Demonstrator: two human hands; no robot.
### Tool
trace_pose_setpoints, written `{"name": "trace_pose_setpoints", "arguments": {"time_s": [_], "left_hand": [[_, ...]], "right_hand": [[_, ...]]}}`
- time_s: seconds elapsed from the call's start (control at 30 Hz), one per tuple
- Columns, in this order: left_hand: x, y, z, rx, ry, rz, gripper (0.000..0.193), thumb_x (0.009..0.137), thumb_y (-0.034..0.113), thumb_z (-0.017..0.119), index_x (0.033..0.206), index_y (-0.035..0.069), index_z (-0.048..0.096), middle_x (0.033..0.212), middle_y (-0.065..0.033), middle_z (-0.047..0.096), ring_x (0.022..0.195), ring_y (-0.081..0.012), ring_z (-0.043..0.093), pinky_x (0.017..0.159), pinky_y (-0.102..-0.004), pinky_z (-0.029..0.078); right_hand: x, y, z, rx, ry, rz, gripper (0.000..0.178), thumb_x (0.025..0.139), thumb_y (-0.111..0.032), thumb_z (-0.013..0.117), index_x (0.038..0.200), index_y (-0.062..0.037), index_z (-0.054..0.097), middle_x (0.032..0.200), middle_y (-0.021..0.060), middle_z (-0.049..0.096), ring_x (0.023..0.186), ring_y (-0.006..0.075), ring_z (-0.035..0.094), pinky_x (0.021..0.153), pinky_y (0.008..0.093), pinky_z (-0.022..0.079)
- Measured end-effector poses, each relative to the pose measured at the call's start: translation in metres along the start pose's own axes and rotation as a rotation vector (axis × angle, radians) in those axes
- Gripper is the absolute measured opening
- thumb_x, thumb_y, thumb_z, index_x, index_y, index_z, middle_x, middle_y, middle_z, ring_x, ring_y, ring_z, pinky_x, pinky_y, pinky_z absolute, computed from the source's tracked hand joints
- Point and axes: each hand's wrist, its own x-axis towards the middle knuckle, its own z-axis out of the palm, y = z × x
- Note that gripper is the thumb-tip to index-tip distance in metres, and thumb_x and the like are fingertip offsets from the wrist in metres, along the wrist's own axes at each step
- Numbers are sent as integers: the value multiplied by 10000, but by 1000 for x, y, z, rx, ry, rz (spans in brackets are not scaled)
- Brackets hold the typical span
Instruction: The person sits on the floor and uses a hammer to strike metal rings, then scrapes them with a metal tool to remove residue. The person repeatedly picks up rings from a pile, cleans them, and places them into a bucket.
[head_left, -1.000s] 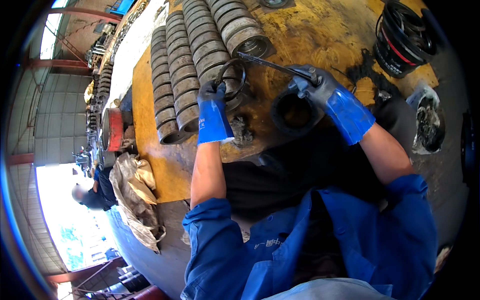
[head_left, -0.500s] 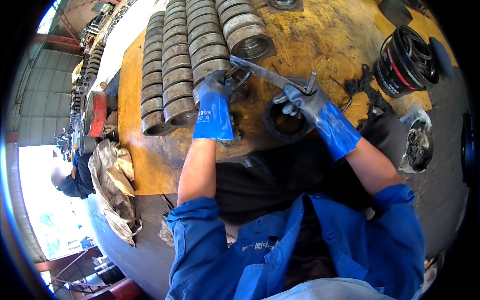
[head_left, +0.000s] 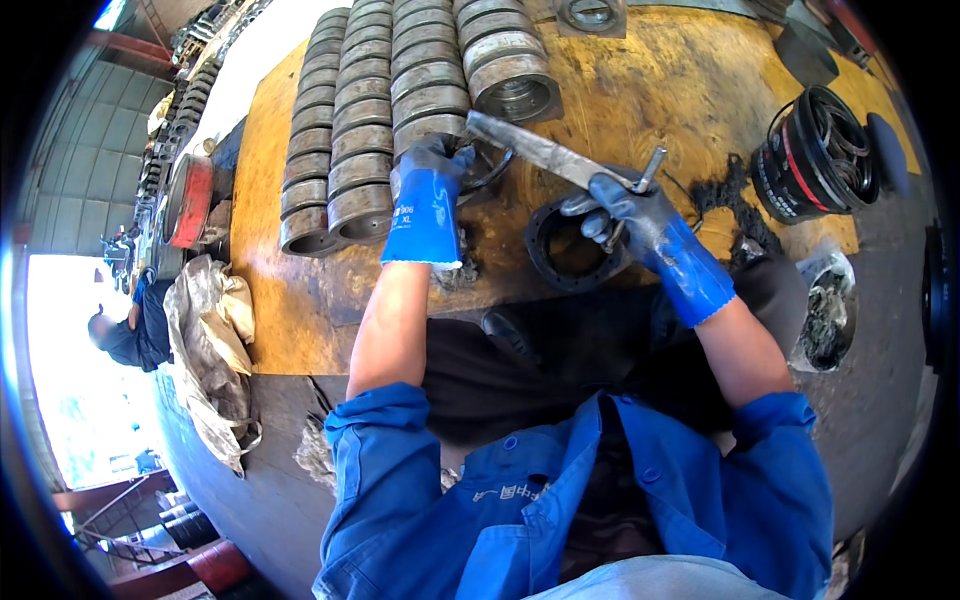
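My left hand [head_left: 428,195], in a blue-and-grey work glove, is closed on a thin dark ring [head_left: 492,172] beside the front of the rows of metal cylinders [head_left: 362,212]. In my right hand [head_left: 650,225], gloved alike, is a flat metal bar [head_left: 545,152] with a short cross-pin at its near end. Its far tip points left, over the dark ring and close to my left fingers. Below my right hand a round black flange [head_left: 545,255] lies on the table, partly covered by the glove.
The yellow, oil-stained table [head_left: 290,320] carries the cylinder rows at its back left. To the right stands a black bucket [head_left: 785,165] of dark rings, near black rags [head_left: 735,190] and a clear bag [head_left: 828,310]. A dirty cloth sack [head_left: 205,340] hangs at the left edge.
The view has shifted slightly. My right hand and the metal bar have moved a little to the right and down; both hands keep their holds.
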Motion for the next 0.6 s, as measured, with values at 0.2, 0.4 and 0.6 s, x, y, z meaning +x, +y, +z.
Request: {"name": "trace_pose_setpoints", "arguments": {"time_s": [0.2,0.4,0.6], "left_hand": [[-3,-1,-15,-323,-14,-59,375,758,279,787,971,-10,679,806,-95,694,688,-156,613,651,-317,505],[-2,-14,-15,-810,-54,-164,334,745,201,785,939,-21,629,797,-70,644,695,-180,579,656,-326,494],[15,-48,5,-804,-63,-93,296,729,61,781,948,-39,610,803,-47,602,718,-128,542,647,-294,486]], "right_hand": [[-4,-13,-24,-206,118,-146,364,946,-256,557,1209,-5,580,884,104,697,606,95,620,530,222,498],[-9,-9,-27,-358,100,-292,273,919,-101,578,1181,-38,615,852,38,672,733,64,591,662,218,492],[-8,-3,-32,-828,66,-526,264,895,-150,601,1144,-71,644,983,81,685,865,179,645,784,299,509]]}}
